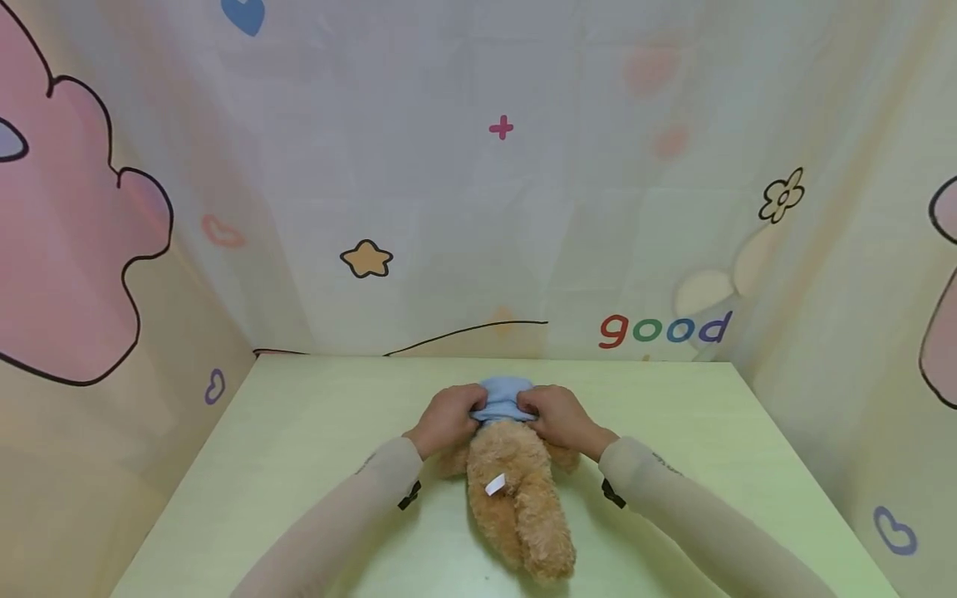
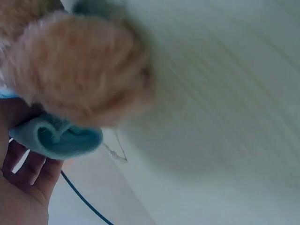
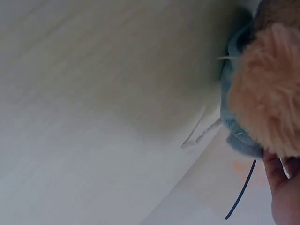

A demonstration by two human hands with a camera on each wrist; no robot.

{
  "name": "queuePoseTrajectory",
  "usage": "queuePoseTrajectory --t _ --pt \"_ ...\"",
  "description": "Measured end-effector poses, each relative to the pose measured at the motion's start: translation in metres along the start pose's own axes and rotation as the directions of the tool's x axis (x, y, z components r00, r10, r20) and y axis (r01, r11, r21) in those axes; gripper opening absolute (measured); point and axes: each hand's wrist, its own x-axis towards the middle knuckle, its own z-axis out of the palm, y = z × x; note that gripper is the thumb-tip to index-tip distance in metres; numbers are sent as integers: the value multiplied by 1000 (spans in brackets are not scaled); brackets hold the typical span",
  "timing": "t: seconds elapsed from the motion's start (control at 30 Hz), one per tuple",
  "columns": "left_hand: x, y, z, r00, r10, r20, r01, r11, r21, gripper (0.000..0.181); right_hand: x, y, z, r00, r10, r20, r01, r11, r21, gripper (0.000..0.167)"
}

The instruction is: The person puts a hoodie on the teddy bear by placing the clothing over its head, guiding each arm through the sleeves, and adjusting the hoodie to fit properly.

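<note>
A light-brown plush toy [image 1: 512, 490] lies on the table with its legs toward the near edge and a small white tag on it. Blue cloth [image 1: 504, 397] covers its far end. My left hand [image 1: 449, 418] grips the cloth's left side, and my right hand [image 1: 561, 415] grips its right side. In the left wrist view, the folded blue cloth [image 2: 61, 137] is between the thumb side and fingers of my left hand [image 2: 26, 187], below a furry limb [image 2: 84, 70]. The right wrist view shows my right hand [image 3: 286, 187] at the cloth [image 3: 243, 145], partly behind a furry limb [image 3: 269, 89].
The pale green table [image 1: 314, 432] extends around the toy. Behind it hangs a printed curtain [image 1: 449, 183] with a star and the word "good", and more printed curtain stands at both sides. A thin white cord [image 3: 201, 133] shows near the cloth.
</note>
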Motion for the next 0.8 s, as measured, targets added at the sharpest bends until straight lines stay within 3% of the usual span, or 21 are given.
queuePoseTrajectory --t 0.13,0.23,0.33,0.47,0.57,0.73,0.8 --pt "-2 1 -4 998 -37 51 34 998 59 19 -3 -5 -3 999 44 -8 -44 999 -17 18" --pt "-4 1 -9 995 -39 93 32 997 76 30 -4 -4 -9 997 70 10 -70 997 -20 27" --pt "-4 1 -14 988 -25 150 28 999 -16 44 -5 -3 -15 998 38 41 -38 999 -11 32" --pt "-2 0 -18 977 -29 210 65 984 -164 52 -6 -1 -24 996 24 83 -33 994 101 29" --pt "0 1 -18 976 -26 216 66 982 -177 44 -6 -2 -26 991 43 128 -63 985 163 32" --pt "1 8 -15 981 -6 192 34 989 -145 16 -5 -4 -22 986 38 164 -56 993 106 22" --pt "1 10 -14 982 9 186 16 991 -133 15 -4 -6 -21 987 27 157 -44 994 101 15"
